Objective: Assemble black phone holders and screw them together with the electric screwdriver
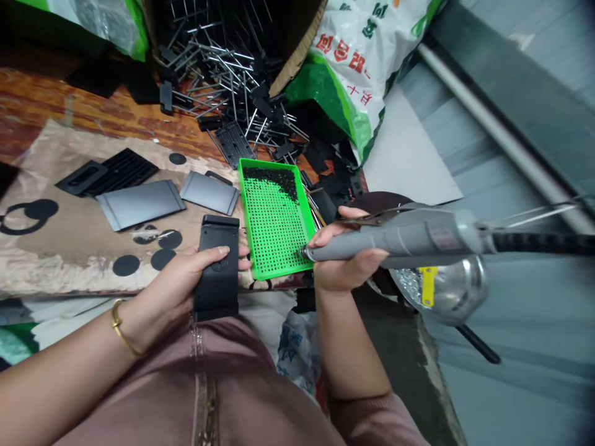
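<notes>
Fingers: The left hand (171, 291) grips a black plastic casing (217, 294), its thumb (216, 253) lying across the face and its fingertips showing past the far side. The right hand (346, 266) is closed around a grey electric screwdriver (400, 243), with its fingers (360, 259) curled under the barrel.
Casing: Oblong and matte black, with a small round recess beside the thumb; it sits just left of the tray, in front of the person's body.
Screwdriver: The metal tip is at the tray's near right edge; a black braided cord (543, 243) runs off to the right.
Tray: A bright green perforated tray (274, 238) holds a heap of tiny black screws (272, 179) along its far end.
Surface: A stained brown paper sheet (46, 248) covers a reddish wooden tabletop (93, 111). On the sheet lie grey plates (139, 204), a black vented panel (125, 170) and black discs (125, 265).
Room: Farther off, black parts with metal pins (223, 80) fill a cardboard box (297, 43), beside a white-and-green printed sack (362, 68). A metal rail (511, 130) runs along the right.
</notes>
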### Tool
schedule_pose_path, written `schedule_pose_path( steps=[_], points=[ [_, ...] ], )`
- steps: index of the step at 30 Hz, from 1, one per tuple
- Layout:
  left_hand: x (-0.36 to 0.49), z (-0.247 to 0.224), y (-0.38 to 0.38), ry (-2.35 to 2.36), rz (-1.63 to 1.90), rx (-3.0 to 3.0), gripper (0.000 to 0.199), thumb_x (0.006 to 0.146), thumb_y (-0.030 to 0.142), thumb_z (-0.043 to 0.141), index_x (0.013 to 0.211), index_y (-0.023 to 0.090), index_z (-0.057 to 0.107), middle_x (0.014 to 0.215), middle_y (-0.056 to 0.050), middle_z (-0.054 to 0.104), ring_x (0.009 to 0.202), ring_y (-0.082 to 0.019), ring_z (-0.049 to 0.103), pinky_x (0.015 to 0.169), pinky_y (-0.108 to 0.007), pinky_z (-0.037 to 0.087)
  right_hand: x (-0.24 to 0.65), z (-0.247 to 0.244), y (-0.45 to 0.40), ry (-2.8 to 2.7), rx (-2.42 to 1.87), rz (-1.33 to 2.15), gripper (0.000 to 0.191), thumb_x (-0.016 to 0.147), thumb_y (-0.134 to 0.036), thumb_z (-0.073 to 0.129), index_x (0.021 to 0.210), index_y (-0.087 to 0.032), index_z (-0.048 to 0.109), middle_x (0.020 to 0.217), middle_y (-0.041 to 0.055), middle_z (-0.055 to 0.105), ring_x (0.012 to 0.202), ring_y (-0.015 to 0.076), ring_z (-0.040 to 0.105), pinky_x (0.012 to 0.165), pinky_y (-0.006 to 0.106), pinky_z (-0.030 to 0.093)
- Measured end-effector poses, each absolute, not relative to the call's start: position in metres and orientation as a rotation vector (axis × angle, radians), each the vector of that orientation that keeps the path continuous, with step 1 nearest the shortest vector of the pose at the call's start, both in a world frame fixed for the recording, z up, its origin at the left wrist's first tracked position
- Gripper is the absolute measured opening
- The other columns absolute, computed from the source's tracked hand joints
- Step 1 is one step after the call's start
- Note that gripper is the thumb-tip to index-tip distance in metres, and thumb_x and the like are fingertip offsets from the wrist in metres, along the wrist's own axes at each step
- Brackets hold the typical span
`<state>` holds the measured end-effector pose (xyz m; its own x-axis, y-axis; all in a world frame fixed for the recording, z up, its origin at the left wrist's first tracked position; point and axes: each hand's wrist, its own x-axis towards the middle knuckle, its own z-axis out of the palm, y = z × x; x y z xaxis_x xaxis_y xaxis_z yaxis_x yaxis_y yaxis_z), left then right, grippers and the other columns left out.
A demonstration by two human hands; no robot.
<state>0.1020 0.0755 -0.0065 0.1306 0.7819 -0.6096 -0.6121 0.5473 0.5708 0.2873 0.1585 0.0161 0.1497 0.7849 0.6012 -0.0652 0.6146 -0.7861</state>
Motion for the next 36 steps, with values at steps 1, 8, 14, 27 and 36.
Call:
schedule_pose_path(
  steps=[1, 8, 14, 27, 36],
  points=[
    [0.102, -0.006, 0.075, 1.027, 1.019, 0.211, 0.031, 0.081, 0.017, 0.060, 0.109, 0.004, 0.066, 0.097, -0.021, 0.073, 0.073, -0.025, 0.072, 0.058, -0.029, 0.059, 0.288, 0.012, 0.160, -1.278, -0.708, 0.663, 0.052, 0.079, -0.066, 0.041, 0.093, -0.020, 0.061, 0.045, -0.0067, 0.051, 0.034, 0.0121, 0.044, 0.034, 0.025, 0.033],
    [0.100, -0.007, 0.073, 1.024, 1.012, 0.230, 0.032, 0.082, 0.018, 0.059, 0.111, 0.004, 0.065, 0.100, -0.022, 0.072, 0.073, -0.025, 0.072, 0.059, -0.030, 0.059, 0.290, 0.004, 0.168, -1.278, -0.715, 0.642, 0.050, 0.084, -0.061, 0.031, 0.090, -0.021, 0.060, 0.043, -0.0072, 0.046, 0.034, 0.0114, 0.042, 0.035, 0.024, 0.033],
    [0.102, -0.008, 0.074, 0.995, 1.020, 0.199, 0.031, 0.084, 0.017, 0.056, 0.110, 0.003, 0.065, 0.094, -0.022, 0.073, 0.066, -0.023, 0.071, 0.055, -0.027, 0.058, 0.285, 0.004, 0.165, -1.248, -0.814, 0.654, 0.050, 0.080, -0.063, 0.031, 0.086, -0.022, 0.058, 0.042, -0.0081, 0.043, 0.034, 0.0119, 0.042, 0.036, 0.025, 0.033],
    [0.107, -0.012, 0.071, 0.957, 1.063, 0.161, 0.027, 0.081, 0.018, 0.060, 0.104, 0.006, 0.065, 0.090, -0.019, 0.074, 0.067, -0.024, 0.071, 0.057, -0.031, 0.058, 0.241, 0.051, 0.156, -1.227, -0.493, 0.853, 0.055, 0.076, -0.071, 0.040, 0.087, -0.023, 0.065, 0.042, -0.0069, 0.046, 0.029, 0.0107, 0.041, 0.029, 0.023, 0.031],
    [0.109, -0.019, 0.071, 0.864, 1.145, 0.151, 0.027, 0.076, 0.014, 0.061, 0.103, 0.010, 0.061, 0.088, -0.015, 0.074, 0.067, -0.023, 0.071, 0.060, -0.032, 0.057, 0.181, 0.054, 0.151, -1.276, -0.418, 0.982, 0.056, 0.080, -0.071, 0.032, 0.087, -0.025, 0.064, 0.044, -0.0072, 0.041, 0.030, 0.0098, 0.038, 0.030, 0.023, 0.033]
  ],
)
